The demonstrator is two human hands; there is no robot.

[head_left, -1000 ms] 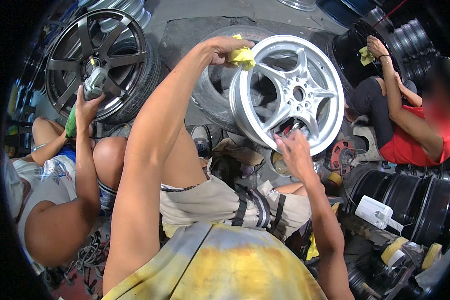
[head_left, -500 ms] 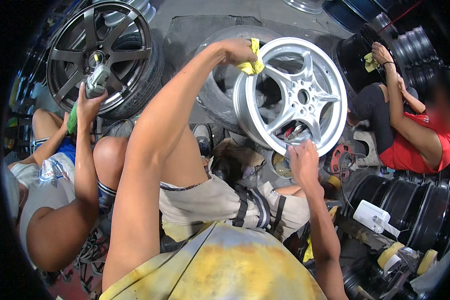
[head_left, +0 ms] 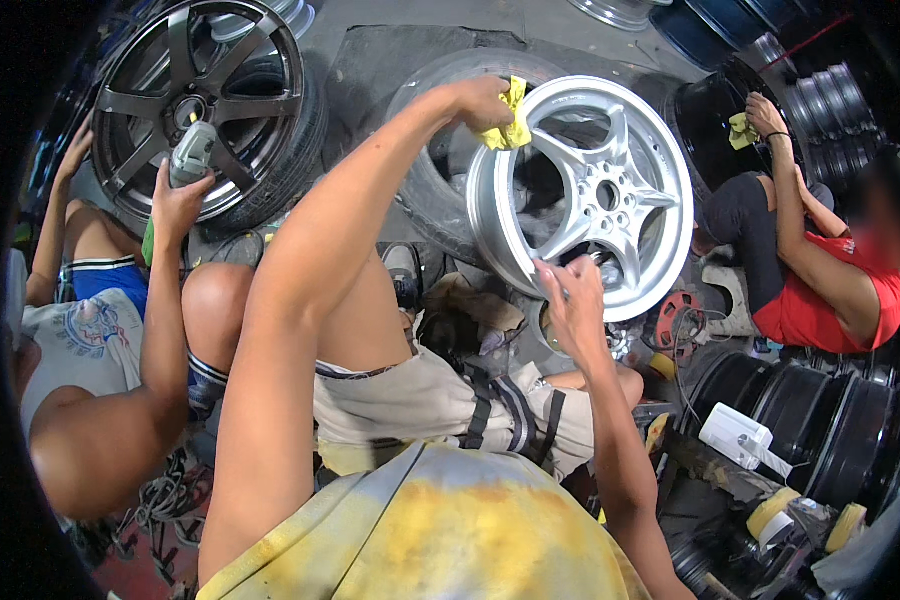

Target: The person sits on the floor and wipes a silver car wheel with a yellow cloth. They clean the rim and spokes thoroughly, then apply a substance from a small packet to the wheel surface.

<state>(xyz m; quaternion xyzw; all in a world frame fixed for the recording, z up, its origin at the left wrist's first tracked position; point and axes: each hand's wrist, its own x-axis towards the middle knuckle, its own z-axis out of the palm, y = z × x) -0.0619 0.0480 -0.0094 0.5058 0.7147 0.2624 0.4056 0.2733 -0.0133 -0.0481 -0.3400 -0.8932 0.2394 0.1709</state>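
Note:
A silver alloy wheel rim [head_left: 567, 212] with several spokes is tilted in front of me, over a dark tyre [head_left: 425, 200] lying flat. My left hand [head_left: 482, 103] is closed on a yellow cloth [head_left: 511, 120] and presses it against the rim's upper left edge. At the near left edge of the rim is my right hand [head_left: 576, 305], its index finger reaching to the lip and its other fingers curled. A small greyish thing seems to be in that hand, too hidden to name.
At left, a person holds a grey power tool [head_left: 192, 155] at a dark spoked wheel [head_left: 135, 108]. On the right, a person in red holds a yellow cloth [head_left: 741, 131] by a black rim [head_left: 708, 115]. Black rims [head_left: 805, 410], a white box [head_left: 736, 434] and tape rolls [head_left: 770, 512] lie lower right.
My right hand has moved left along the rim's near edge, its index finger now stretched out. My left hand and the cloth stay nearly in place. The left person's far hand has shifted up to the dark wheel.

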